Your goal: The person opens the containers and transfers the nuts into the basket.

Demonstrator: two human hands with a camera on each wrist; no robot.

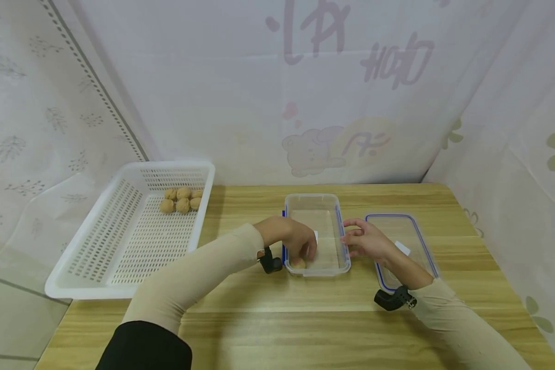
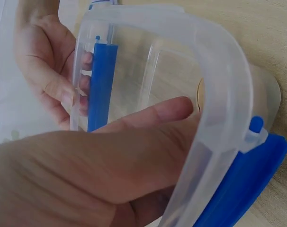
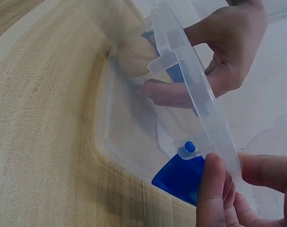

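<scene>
A clear plastic food container (image 1: pixel 328 249) with blue side clips stands on the table without its lid. My left hand (image 1: pixel 299 237) reaches down inside it with relaxed fingers, beside a walnut (image 1: pixel 298 263) in the near left corner. In the right wrist view, the walnut (image 3: pixel 135 56) lies against the container wall, a small gap from the left fingertip. My right hand (image 1: pixel 367 240) pinches the container's right rim between thumb and fingers, close to a blue clip (image 3: pixel 181 177).
A white perforated basket (image 1: pixel 141 241) at the left holds several walnuts (image 1: pixel 183 199) near its back right corner. The clear lid (image 1: pixel 400 226) with a blue seal lies right of the container, partly under my right forearm. Patterned curtains (image 1: pixel 213 103) border the wooden table (image 1: pixel 268 329).
</scene>
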